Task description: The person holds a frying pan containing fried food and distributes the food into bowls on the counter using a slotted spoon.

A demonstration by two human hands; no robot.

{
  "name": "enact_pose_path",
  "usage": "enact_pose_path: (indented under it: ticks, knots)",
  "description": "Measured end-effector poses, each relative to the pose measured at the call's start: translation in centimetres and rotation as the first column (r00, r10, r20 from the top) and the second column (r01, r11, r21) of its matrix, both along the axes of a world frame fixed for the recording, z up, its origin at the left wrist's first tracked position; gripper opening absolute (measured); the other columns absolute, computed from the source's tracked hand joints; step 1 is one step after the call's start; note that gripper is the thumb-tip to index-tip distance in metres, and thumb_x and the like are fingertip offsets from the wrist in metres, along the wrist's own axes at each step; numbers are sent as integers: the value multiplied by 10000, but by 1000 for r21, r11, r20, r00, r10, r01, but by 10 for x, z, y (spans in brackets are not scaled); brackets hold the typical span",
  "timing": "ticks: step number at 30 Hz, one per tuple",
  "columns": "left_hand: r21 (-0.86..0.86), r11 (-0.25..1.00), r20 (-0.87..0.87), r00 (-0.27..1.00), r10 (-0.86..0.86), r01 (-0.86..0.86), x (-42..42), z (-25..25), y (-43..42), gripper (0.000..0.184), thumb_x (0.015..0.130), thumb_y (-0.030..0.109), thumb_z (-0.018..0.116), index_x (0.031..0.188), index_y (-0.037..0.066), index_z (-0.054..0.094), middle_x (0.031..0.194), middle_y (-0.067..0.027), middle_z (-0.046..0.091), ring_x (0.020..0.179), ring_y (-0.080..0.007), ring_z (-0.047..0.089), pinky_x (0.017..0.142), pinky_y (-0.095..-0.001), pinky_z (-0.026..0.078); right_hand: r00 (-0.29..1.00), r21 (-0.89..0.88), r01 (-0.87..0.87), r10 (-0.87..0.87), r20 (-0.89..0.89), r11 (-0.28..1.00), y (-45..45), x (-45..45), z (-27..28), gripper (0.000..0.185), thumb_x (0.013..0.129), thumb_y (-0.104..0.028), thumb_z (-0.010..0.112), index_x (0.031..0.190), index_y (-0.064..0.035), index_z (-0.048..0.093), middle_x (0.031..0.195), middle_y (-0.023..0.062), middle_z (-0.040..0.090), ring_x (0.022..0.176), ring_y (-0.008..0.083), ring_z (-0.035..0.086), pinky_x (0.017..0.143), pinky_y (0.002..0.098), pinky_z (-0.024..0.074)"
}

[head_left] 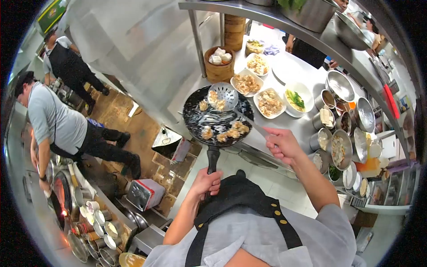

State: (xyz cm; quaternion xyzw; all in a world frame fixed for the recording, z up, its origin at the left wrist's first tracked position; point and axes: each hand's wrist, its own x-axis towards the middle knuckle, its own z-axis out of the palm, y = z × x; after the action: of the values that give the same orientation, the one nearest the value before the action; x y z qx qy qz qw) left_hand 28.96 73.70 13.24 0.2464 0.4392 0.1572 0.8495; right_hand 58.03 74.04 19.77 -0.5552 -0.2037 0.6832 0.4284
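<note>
My left hand (206,183) is wrapped round the black handle of a frying pan (195,118), held out in front of my apron at the counter's edge. In my right hand (283,145) is the handle of a perforated skimmer (225,97), its round head over the far side of the pan. Several browned, battered food pieces (235,130) lie in the pan, with a few more at the skimmer's head. Just beyond the pan stand white square bowls (269,103) heaped with similar food, and a white bowl with green leaves (297,99).
Bamboo steamers (219,66) stand behind the pan under a metal shelf (284,22). Metal bowls and ingredient containers (340,149) crowd the right side. At left, a co-worker (66,118) bends over a stove; another person (66,60) stands farther back. Metal tins (146,194) sit on the floor side.
</note>
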Motion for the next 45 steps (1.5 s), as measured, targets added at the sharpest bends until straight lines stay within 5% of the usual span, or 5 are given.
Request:
enact_pose_path:
  ticks: [5, 8, 10, 13, 45]
  knots:
    - [47, 996, -80, 993, 84, -80, -1, 4, 1, 212, 904, 123, 571, 763, 89, 416, 543, 22, 389, 392, -69, 357, 343, -252, 295, 967, 94, 93, -112, 230, 991, 30, 28, -13, 475, 859, -44, 547, 1324, 1, 457, 606, -9, 456, 441, 30, 346, 337, 188, 236]
    - [48, 995, -74, 993, 93, -89, -6, -2, -1, 206, 900, 125, 577, 767, 89, 423, 546, 23, 394, 394, -67, 361, 340, -254, 298, 707, 271, -56, -153, 690, 961, 66, 50, -80, 441, 844, -51, 540, 1283, -15, 510, 547, 41, 515, 407, 139, 444, 350, 278, 340]
    - [37, 994, -96, 990, 107, -104, -5, 1, -3, 202, 897, 127, 581, 773, 89, 426, 545, 23, 395, 392, -68, 360, 339, -256, 299, 18, 450, -483, -505, 863, 751, 85, 67, -133, 428, 818, -44, 525, 1245, -42, 552, 593, 156, 592, 485, 305, 559, 466, 387, 452]
    - [55, 992, -101, 988, 120, -115, -7, 0, -7, 188, 894, 119, 581, 786, 85, 432, 540, 20, 393, 388, -71, 356, 339, -256, 295, -32, 302, -423, -347, 937, 855, 88, 65, -136, 441, 785, -27, 522, 1220, -71, 578, 704, 233, 601, 602, 397, 588, 599, 453, 480]
    - [139, 986, -150, 986, -67, 88, 15, 8, 12, 210, 899, 118, 539, 740, 93, 404, 527, 24, 381, 393, -77, 367, 345, -264, 305, 457, 388, -532, -130, 880, 753, -48, -3, -71, 421, 850, -21, 536, 1270, -6, 516, 634, 151, 600, 505, 235, 548, 519, 353, 455]
